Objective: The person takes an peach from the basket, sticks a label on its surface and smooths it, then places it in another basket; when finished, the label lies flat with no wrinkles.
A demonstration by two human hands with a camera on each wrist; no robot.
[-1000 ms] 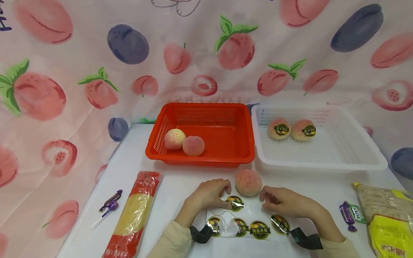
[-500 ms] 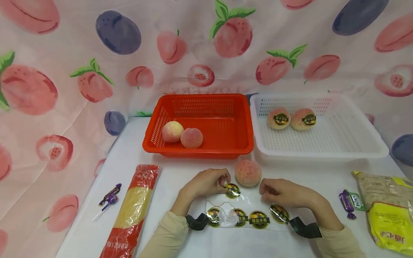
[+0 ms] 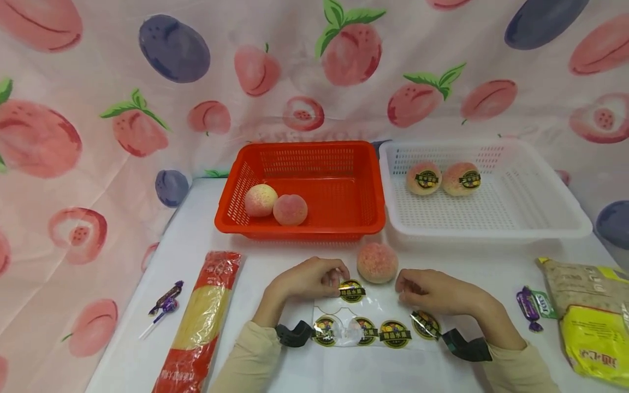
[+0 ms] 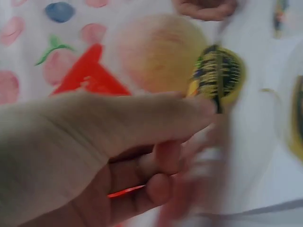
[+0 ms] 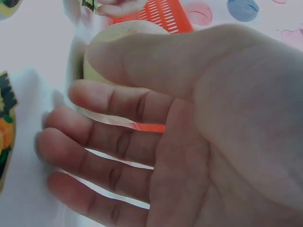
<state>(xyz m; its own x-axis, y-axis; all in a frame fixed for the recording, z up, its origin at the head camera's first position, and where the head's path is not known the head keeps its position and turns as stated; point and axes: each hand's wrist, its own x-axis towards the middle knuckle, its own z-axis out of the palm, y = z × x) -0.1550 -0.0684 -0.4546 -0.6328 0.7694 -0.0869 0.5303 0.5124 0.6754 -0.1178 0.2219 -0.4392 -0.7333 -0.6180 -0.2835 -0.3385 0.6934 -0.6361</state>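
My left hand (image 3: 314, 277) pinches the edge of a round black-and-gold fruit sticker (image 3: 351, 291) between thumb and forefinger. In the left wrist view the sticker (image 4: 218, 75) looks curved. Just beyond it a pink peach (image 3: 377, 263) rests on the white table. Close to the peach's right side is my right hand (image 3: 437, 292), its fingers loosely bent and holding nothing. The right wrist view shows its thumb in front of the peach (image 5: 128, 30); contact cannot be told. Under both hands lies a clear sticker sheet (image 3: 344, 315) with several more stickers (image 3: 395, 334).
Behind stands a red basket (image 3: 300, 234) with two peaches (image 3: 290, 209). Beside it, a white basket (image 3: 491, 232) holds two stickered peaches (image 3: 461, 179). At left lie a noodle packet (image 3: 201, 322), a lollipop (image 3: 167, 307) and a wrapped candy; at right, candies (image 3: 528, 309) and bags (image 3: 589, 322).
The head view has tilted down slightly. My left hand has shifted a little to the left with the sticker, whose face shows more fully now. The right hand keeps its place beside the peach.
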